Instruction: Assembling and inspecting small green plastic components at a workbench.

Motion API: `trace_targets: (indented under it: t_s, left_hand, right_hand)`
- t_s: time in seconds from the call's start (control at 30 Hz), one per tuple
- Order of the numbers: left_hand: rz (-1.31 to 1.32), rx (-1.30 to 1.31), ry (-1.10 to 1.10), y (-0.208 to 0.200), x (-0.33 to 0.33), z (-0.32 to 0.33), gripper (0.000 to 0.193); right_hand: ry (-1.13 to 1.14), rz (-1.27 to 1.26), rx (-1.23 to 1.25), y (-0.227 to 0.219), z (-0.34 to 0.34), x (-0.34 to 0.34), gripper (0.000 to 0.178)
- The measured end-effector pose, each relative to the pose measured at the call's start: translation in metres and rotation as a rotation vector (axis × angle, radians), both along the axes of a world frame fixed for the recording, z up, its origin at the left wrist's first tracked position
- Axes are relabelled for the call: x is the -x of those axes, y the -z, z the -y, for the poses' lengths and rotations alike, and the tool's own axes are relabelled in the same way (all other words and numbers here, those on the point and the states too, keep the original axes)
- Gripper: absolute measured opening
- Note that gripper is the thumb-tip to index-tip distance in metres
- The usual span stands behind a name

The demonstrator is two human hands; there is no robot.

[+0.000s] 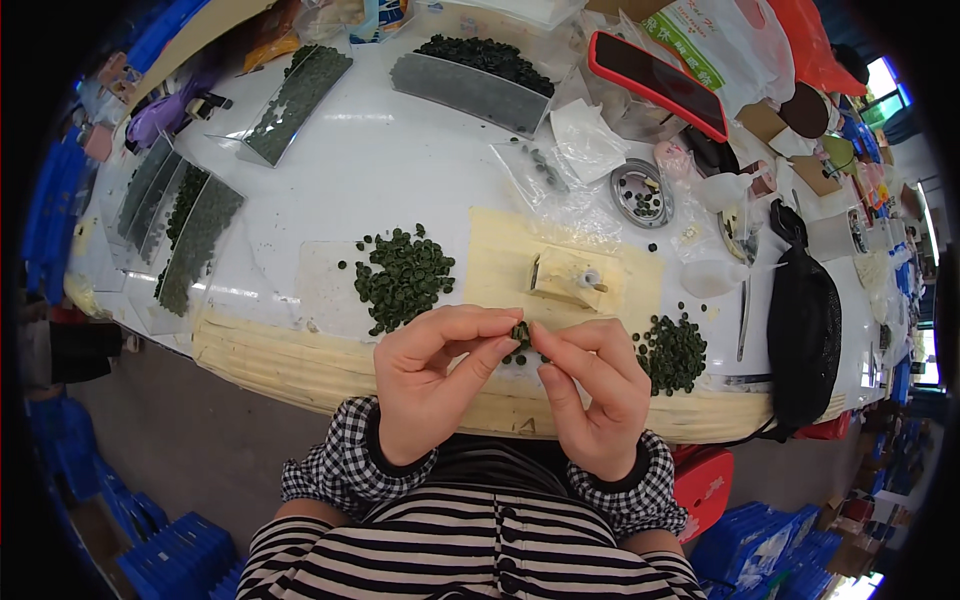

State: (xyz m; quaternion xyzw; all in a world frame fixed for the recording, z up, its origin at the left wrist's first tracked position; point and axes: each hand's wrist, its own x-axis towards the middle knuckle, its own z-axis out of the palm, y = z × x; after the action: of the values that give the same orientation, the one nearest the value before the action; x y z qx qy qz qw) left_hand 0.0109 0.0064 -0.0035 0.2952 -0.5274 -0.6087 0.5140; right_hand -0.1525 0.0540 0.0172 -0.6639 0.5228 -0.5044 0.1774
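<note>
My left hand [425, 380] pinches a small dark green piece [521, 334] between thumb and forefinger above the table's padded front edge. Thumb and forefinger of my right hand [600, 400] are pressed together right beside that piece; what they grip is mostly hidden by the fingertips. A few loose green pieces [519, 359] show just under the fingers. Left of my hands lies a large heap of dark green round pieces [402, 282], and a smaller heap [673, 354] lies to the right. Just beyond my fingers a small block fixture with a metal post [575, 277] stands on yellowish tape.
Clear trays of green pieces stand at the back left [298, 105], far middle [475, 85] and left [195, 240]. A red-cased phone [657, 85], a round metal tin [642, 193], plastic bags [545, 180] and a black mesh pouch [805, 320] occupy the right side.
</note>
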Motion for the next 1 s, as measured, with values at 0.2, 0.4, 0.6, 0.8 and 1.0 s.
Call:
trace_targets:
  t_s: [0.2,0.4,0.6,0.8,1.0]
  left_hand:
    - [0.039,-0.024,0.038,-0.0019,-0.0005,0.0008,0.019]
    - [0.066,-0.015,0.043,-0.0028,-0.0004,0.0010,0.020]
    - [0.055,0.006,0.053,0.0004,-0.0008,0.0030,0.022]
    - [0.075,0.032,0.036,0.0019,-0.0020,0.0032,0.021]
    - [0.128,0.087,0.011,-0.0015,-0.0012,0.0039,0.021]
  right_hand:
    - [-0.028,-0.014,0.036,0.0057,0.0020,0.0002,0.037]
    - [-0.022,-0.014,0.041,0.0079,0.0025,0.0008,0.036]
    - [-0.019,-0.036,0.035,0.0072,0.0012,0.0020,0.036]
    - [-0.042,-0.073,0.064,0.0079,0.0022,0.0021,0.035]
    - [-0.061,-0.109,0.069,0.0068,0.0018,0.0051,0.034]
